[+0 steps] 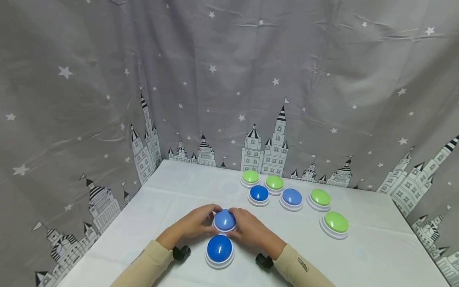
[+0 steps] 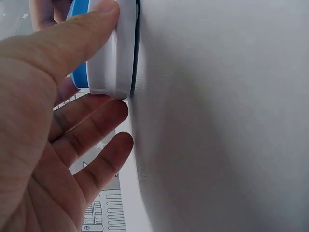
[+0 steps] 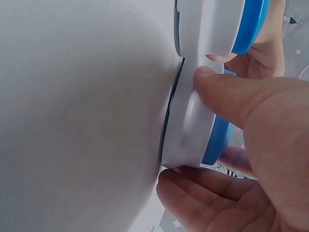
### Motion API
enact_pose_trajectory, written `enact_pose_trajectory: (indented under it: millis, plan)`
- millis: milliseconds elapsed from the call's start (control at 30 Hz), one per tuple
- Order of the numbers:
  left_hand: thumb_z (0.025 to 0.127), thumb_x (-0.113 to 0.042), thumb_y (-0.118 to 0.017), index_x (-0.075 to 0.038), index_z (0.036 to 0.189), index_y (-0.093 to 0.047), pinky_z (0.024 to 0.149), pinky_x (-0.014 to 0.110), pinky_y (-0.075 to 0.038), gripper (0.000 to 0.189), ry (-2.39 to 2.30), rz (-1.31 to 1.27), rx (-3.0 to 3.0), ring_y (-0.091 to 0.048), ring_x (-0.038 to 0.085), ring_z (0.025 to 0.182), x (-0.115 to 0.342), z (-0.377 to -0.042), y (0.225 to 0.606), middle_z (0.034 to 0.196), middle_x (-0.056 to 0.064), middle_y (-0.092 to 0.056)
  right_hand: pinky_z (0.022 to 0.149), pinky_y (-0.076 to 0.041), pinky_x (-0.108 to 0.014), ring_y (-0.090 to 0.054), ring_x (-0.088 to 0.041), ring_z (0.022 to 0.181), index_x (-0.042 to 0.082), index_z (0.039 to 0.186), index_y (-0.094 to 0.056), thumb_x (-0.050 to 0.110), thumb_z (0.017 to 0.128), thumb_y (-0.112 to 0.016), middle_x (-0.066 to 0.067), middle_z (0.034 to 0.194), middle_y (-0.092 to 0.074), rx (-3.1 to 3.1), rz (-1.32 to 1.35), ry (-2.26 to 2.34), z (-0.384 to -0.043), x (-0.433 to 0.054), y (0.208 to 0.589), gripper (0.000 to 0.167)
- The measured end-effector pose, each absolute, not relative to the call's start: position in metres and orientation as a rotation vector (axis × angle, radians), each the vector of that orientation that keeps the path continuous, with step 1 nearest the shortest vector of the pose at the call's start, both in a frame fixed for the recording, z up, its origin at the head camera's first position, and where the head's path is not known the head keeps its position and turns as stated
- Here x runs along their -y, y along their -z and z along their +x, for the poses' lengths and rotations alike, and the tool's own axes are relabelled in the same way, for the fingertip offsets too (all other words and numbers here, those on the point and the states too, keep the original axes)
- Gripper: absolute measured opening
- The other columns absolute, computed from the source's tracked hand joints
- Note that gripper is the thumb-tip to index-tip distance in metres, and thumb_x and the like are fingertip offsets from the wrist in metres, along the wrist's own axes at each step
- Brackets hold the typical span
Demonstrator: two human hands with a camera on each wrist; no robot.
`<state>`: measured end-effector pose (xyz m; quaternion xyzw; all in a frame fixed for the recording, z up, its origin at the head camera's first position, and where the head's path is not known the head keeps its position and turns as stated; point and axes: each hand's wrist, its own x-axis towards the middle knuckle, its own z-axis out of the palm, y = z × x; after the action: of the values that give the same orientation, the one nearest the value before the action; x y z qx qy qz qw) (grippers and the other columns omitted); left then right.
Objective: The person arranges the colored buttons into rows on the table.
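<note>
Left hand (image 1: pixel 196 221), right hand (image 1: pixel 249 227): both pinching pale-blue button (image 1: pixel 224 220) by its base, lower centre of head view | dark-blue button (image 1: pixel 219 249) just below | six more buttons (image 1: pixel 292 197), right of centre | step, seemingly: positioning pale-blue; next calls for even, level grip

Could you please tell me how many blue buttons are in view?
4: a pale button held by the left hand and right hand, a dark button just nearer the camera, then a farther dark button and farther pale button near the green buttons.
</note>
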<state>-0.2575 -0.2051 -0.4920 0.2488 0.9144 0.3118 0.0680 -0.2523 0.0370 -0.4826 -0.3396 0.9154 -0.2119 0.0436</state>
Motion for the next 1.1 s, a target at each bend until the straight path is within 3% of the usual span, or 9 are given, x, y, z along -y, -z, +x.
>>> enact_pose_trajectory:
  millis: [400, 700, 900, 1100]
  plan:
    - [0.081, -0.043, -0.081, -0.018, 0.136, -0.051, 0.095, 0.037, -0.049, 0.067, -0.960, 0.776, -2.727, -0.055, 0.011, 0.108, 0.201, -0.255, 0.488, 0.126, -0.007, -0.057, 0.104, -0.044, -0.036, -0.052, -0.018, 0.123, 0.008, 0.145, -0.040, 0.046, 0.090, -0.070, -0.008, 0.135, -0.053, -2.784, -1.074, 0.667, -0.253, -0.045, 0.483, 0.074]
    - [0.093, -0.037, -0.069, -0.004, 0.139, -0.048, 0.096, 0.048, -0.048, 0.060, -1.009, 0.811, -2.601, -0.056, 0.026, 0.115, 0.198, -0.271, 0.459, 0.132, 0.012, -0.057, 0.106, -0.042, -0.044, -0.052, -0.024, 0.126, 0.005, 0.146, -0.040, 0.039, 0.103, -0.052, -0.013, 0.139, -0.051, -2.695, -1.015, 0.824, -0.273, -0.065, 0.476, 0.056]
    - [0.095, -0.033, -0.067, -0.004, 0.137, -0.051, 0.095, 0.049, -0.049, 0.053, -0.926, 0.797, -2.685, -0.057, 0.026, 0.114, 0.174, -0.294, 0.444, 0.132, 0.015, -0.057, 0.101, -0.045, -0.045, -0.053, -0.027, 0.121, 0.003, 0.138, -0.048, 0.029, 0.100, -0.059, -0.015, 0.132, -0.055, -2.797, -0.937, 0.914, -0.290, -0.084, 0.469, 0.047]
    - [0.095, -0.030, -0.068, -0.004, 0.135, -0.052, 0.093, 0.044, -0.051, 0.051, -0.851, 0.751, -2.728, -0.059, 0.026, 0.113, 0.146, -0.316, 0.441, 0.130, 0.014, -0.058, 0.106, -0.041, -0.044, -0.049, -0.028, 0.125, 0.002, 0.137, -0.047, 0.022, 0.096, -0.065, -0.014, 0.134, -0.053, -2.978, -0.833, 0.878, -0.303, -0.100, 0.465, 0.049]
